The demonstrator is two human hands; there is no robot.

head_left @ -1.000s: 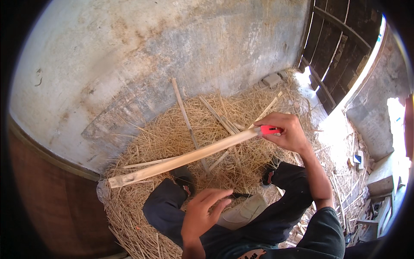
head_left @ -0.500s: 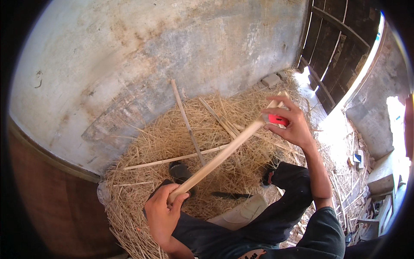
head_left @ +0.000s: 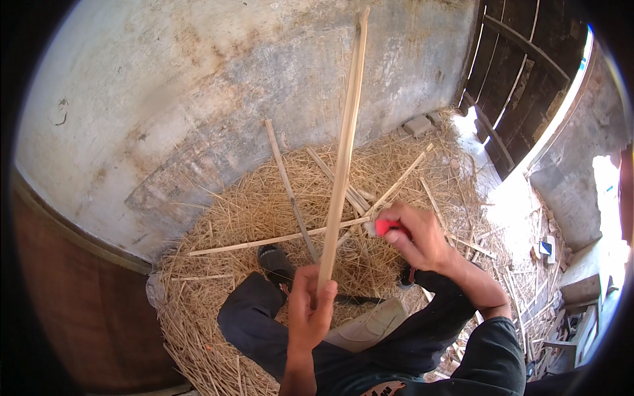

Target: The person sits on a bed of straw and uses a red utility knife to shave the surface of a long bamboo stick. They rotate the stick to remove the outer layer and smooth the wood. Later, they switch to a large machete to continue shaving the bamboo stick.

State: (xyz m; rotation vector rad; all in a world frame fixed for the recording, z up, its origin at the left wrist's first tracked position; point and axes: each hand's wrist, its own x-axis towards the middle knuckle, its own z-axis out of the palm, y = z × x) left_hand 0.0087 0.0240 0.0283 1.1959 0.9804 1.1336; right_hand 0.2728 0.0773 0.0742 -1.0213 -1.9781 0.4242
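Note:
My left hand (head_left: 312,310) is closed round the lower end of a long, pale bamboo-like strip (head_left: 343,158). The strip stands nearly upright and reaches up across the view of the wall. In my right hand (head_left: 421,239) is a small red tool (head_left: 389,226) with a greyish end; its exact kind is hidden by the fingers. That tool is to the right of the strip and apart from it. Beneath both hands, more pale strips (head_left: 277,243) lie crossed on the straw-like shavings (head_left: 238,204).
A dark, long object (head_left: 358,299) lies between my legs, beside a beige slab-like piece (head_left: 370,325). A stained wall (head_left: 218,99) rises ahead. Grey blocks (head_left: 417,125) sit at its foot near a dark plank door (head_left: 522,72). A brown panel (head_left: 86,290) stands at left.
The strip has swung from a slant to nearly upright, and my left hand has moved right. My right hand has come down and left with the red tool, away from the strip.

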